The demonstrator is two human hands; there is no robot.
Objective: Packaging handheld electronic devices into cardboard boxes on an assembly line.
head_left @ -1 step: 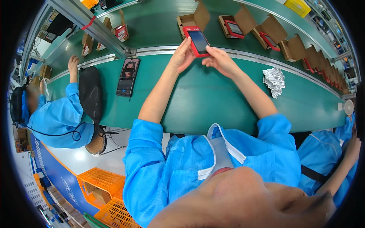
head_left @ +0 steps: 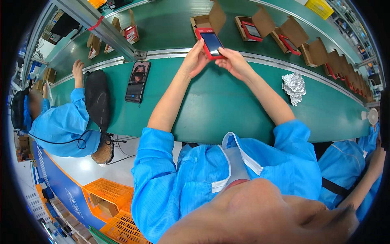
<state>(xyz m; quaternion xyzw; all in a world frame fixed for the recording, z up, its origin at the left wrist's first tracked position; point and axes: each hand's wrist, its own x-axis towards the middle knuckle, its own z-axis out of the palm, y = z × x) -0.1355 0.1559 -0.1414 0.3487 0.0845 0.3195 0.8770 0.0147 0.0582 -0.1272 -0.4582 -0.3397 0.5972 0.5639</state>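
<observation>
The dark-screened, red-rimmed, rectangular handheld device [head_left: 209,43] is clamped between my left hand [head_left: 195,61] and my right hand [head_left: 236,64] — best gripped lightly by its edges, clear of the glass — over the far side of the smooth green tabletop [head_left: 227,105], near an open brown cardboard box [head_left: 217,17].

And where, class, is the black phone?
In the head view, the black phone lies on the green table, left of the left hand, near the metal post.

Arms [head_left: 170,99] extended; left grip [head_left: 196,61], right grip [head_left: 235,64] curled.
</observation>
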